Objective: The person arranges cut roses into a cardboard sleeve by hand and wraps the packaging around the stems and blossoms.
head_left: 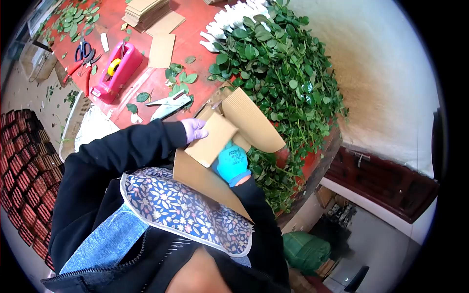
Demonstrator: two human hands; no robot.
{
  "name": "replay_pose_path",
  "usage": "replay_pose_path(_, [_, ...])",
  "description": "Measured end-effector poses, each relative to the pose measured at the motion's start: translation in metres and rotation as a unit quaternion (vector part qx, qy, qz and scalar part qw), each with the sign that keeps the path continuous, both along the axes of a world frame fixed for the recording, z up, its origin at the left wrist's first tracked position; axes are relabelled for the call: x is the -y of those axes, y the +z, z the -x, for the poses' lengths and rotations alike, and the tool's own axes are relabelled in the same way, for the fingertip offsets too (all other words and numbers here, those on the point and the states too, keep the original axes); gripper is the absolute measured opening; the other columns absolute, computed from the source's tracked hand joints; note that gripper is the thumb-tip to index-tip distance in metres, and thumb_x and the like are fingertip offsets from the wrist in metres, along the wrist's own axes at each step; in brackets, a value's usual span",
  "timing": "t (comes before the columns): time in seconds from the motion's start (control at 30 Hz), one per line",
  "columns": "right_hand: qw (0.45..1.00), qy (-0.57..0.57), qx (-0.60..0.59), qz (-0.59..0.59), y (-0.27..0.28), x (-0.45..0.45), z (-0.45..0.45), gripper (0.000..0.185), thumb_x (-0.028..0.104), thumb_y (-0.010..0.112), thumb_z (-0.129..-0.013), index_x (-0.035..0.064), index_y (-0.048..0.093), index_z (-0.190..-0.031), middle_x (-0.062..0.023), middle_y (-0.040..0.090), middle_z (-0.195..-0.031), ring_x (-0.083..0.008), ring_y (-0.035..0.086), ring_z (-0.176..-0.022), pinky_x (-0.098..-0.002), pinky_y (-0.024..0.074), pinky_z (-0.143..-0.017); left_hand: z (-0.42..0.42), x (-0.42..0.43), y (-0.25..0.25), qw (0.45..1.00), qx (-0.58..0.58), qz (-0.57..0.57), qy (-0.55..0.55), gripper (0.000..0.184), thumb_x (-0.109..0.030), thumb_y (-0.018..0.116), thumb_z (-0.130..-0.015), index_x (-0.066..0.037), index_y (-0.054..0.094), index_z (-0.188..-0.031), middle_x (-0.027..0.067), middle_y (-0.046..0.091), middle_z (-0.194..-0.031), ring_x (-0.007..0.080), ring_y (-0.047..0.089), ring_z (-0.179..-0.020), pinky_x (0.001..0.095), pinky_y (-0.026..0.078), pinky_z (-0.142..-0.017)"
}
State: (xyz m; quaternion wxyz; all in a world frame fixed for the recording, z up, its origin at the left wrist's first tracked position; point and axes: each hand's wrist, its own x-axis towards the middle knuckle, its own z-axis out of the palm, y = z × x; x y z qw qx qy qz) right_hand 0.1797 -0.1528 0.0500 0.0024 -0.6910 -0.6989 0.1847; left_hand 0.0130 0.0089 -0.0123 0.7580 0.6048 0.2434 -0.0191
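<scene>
With the carton (254, 121) unclosed and more cards (146, 12) piled on the table (115, 29), the work looks part-done: the left hand (193, 130) pinches one card (211, 141) over the carton, the right hand (232, 163) at its edge, grip too hidden to tell.

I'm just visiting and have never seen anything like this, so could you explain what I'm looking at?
There is no machine: a person works with two gloved hands. The single picture comes from a camera on their head, looking forward and down.

The left hand, in a lilac glove, holds a flat piece of cardboard. The right hand, in a blue glove, is right beside it; its fingertips are partly hidden, so its grip is unclear.

On the red table are a pink tape dispenser, a stapler and a big heap of leafy stems.
</scene>
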Motion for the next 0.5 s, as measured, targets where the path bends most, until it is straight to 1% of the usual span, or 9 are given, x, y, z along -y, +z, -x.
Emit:
replay_pose_path(0.03, [0.998,-0.014,0.061,0.000,0.018,-0.003,0.003,0.032,0.030,0.060,-0.087,0.0035,0.064,-0.104,-0.0200,0.065,-0.102,-0.0342,0.066,-0.068,-0.0455,0.0540,-0.064,-0.006,0.008,-0.015,0.997,-0.068,-0.042,0.004,0.033,-0.027,0.062,-0.098,0.002,0.063,-0.112,0.0106,0.069,-0.100,0.0148,0.062,-0.093,0.0323,0.050,-0.083])
replay_pose_path(0.1, [0.999,-0.019,0.044,0.023,0.043,-0.006,0.002,0.031,0.032,0.060,-0.087,0.0040,0.064,-0.102,-0.0194,0.065,-0.100,-0.0340,0.066,-0.070,-0.0457,0.0540,-0.064,-0.011,-0.002,-0.004,0.994,-0.092,-0.024,-0.050,0.036,-0.031,0.060,-0.099,0.003,0.062,-0.111,0.0163,0.069,-0.097,0.0223,0.064,-0.090,0.0362,0.050,-0.082])
replay_pose_path(0.17, [0.996,-0.019,0.048,0.067,0.063,-0.005,0.000,0.034,0.037,0.061,-0.089,0.0047,0.060,-0.096,-0.0194,0.063,-0.101,-0.0335,0.066,-0.070,-0.0463,0.0534,-0.060,-0.010,0.006,-0.005,0.982,-0.072,-0.169,-0.050,0.039,-0.034,0.059,-0.099,0.003,0.062,-0.111,0.0198,0.069,-0.098,0.0307,0.065,-0.091,0.0389,0.050,-0.084])
replay_pose_path(0.23, [0.980,-0.043,0.026,0.192,0.086,-0.030,0.005,0.052,0.043,0.064,-0.086,0.0063,0.058,-0.124,-0.0208,0.052,-0.137,-0.0349,0.067,-0.093,-0.0462,0.0527,-0.075,-0.011,0.002,-0.005,0.980,-0.076,-0.176,-0.058,0.038,-0.035,0.060,-0.099,0.002,0.062,-0.110,0.0217,0.068,-0.098,0.0351,0.064,-0.091,0.0408,0.050,-0.083])
replay_pose_path(0.27, [0.980,-0.043,0.027,0.190,0.081,-0.035,0.005,0.052,0.043,0.064,-0.086,0.0063,0.058,-0.124,-0.0208,0.052,-0.137,-0.0349,0.067,-0.093,-0.0462,0.0527,-0.075,-0.012,0.000,-0.003,0.978,-0.085,-0.176,-0.074,0.039,-0.036,0.059,-0.098,0.001,0.063,-0.108,0.0220,0.068,-0.097,0.0362,0.064,-0.091,0.0418,0.051,-0.081])
replay_pose_path(0.33, [0.994,0.060,0.049,-0.073,0.067,-0.039,0.007,0.064,0.049,0.064,-0.085,0.0071,0.055,-0.133,-0.0180,0.050,-0.142,-0.0364,0.054,-0.121,-0.0495,0.0431,-0.096,-0.013,0.000,0.006,0.977,-0.092,-0.172,-0.086,0.040,-0.038,0.059,-0.098,0.001,0.063,-0.107,0.0224,0.068,-0.095,0.0373,0.065,-0.090,0.0427,0.051,-0.080])
replay_pose_path(0.37, [0.994,0.065,0.051,-0.072,0.058,-0.037,0.007,0.064,0.049,0.064,-0.085,0.0071,0.055,-0.133,-0.0180,0.050,-0.142,-0.0364,0.054,-0.121,-0.0495,0.0431,-0.096,-0.011,-0.001,0.013,0.973,-0.102,-0.188,-0.091,0.040,-0.039,0.058,-0.098,0.000,0.064,-0.105,0.0218,0.068,-0.090,0.0373,0.065,-0.086,0.0435,0.051,-0.077])
replay_pose_path(0.43, [1.000,0.011,-0.003,-0.015,0.040,-0.034,0.006,0.073,0.053,0.064,-0.085,0.0073,0.050,-0.140,-0.0164,0.046,-0.146,-0.0380,0.039,-0.135,-0.0524,0.0308,-0.107,-0.002,-0.010,0.038,0.970,-0.110,-0.198,-0.086,0.041,-0.041,0.058,-0.098,-0.001,0.065,-0.103,0.0213,0.068,-0.085,0.0373,0.066,-0.081,0.0442,0.051,-0.073])
replay_pose_path(0.5, [0.999,0.023,0.018,-0.025,0.037,-0.033,0.008,0.075,0.052,0.065,-0.084,0.0044,0.049,-0.139,-0.0177,0.044,-0.147,-0.0406,0.042,-0.131,-0.0526,0.0330,-0.106,0.016,-0.018,0.063,0.953,-0.117,-0.268,-0.077,0.040,-0.041,0.055,-0.098,-0.002,0.066,-0.101,0.0183,0.066,-0.075,0.0349,0.067,-0.070,0.0442,0.052,-0.067])
